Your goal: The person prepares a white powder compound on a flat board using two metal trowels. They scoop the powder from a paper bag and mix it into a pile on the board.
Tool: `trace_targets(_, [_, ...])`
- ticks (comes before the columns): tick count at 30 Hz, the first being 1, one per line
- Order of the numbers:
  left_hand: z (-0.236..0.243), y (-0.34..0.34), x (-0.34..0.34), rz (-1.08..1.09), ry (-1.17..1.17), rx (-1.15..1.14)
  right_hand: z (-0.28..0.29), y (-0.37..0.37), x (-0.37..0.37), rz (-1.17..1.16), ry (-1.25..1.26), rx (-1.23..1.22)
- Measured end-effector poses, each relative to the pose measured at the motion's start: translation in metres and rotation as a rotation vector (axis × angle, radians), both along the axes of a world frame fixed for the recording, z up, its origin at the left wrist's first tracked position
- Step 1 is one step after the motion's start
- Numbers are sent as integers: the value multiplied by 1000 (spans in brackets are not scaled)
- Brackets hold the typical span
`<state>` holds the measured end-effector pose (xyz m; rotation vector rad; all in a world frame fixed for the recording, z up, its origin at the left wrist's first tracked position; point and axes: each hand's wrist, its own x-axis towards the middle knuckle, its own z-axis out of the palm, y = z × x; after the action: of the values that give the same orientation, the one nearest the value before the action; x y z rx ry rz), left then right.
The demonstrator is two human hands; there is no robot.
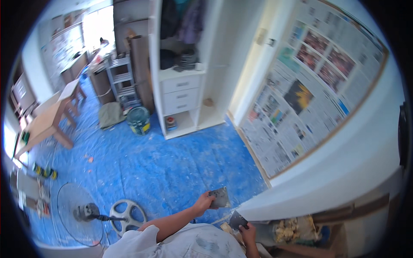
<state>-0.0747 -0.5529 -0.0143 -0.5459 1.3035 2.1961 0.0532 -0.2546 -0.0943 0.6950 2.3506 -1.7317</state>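
Note:
My left hand (pixel 203 203) is closed on a flat grey putty scraper (pixel 220 198), held out over the blue floor sheet. Pale filler shows along the scraper's edge. Lower and to the right, close to my body, my right hand (pixel 248 234) grips a darker scraper blade (pixel 237 220). The two blades are near each other but apart. Beside my right hand rises the foot of a white wall (pixel 301 198), with neither blade clearly touching it.
Blue sheeting (pixel 172 172) covers the floor. A standing fan (pixel 86 213) is at left, its wheel-like base (pixel 128 216) near my left arm. Ahead stand a white wardrobe (pixel 182 84), a bucket (pixel 138 120) and a stepladder (pixel 120 77). Newspaper (pixel 275 129) covers a panel at right.

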Motion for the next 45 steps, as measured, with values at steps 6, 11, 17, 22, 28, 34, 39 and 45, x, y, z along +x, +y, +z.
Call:
trace_targets(6, [-20, -118, -19, 173, 19, -101, 70, -159, -116, 284, 382, 212])
trace_targets(11, [10, -184, -13, 492, -1, -4, 135, -281, -199, 650, 771, 347])
trace_targets(17, [-5, -286, 1, 681, 133, 380, 154, -443, -243, 1173, 1051, 383])
trace_targets(22, [15, -357, -33, 832, 193, 402, 135, -539, -282, 1370, 1002, 264])
trace_targets(28, [12, -463, -100, 991, 197, 401, 131, -662, -371, 1555, 992, 160])
trace_targets(34, [24, -567, -144, 1279, 303, 330, 145, -807, -424, 1790, 1096, 36])
trace_targets(39, [3, -646, -121, 1510, 240, 211, 140, -920, -413, 2088, 1068, 55])
trace_targets(45, [-32, -763, -95, 1648, 176, 249, 103, -1066, -394, 2394, 851, 69])
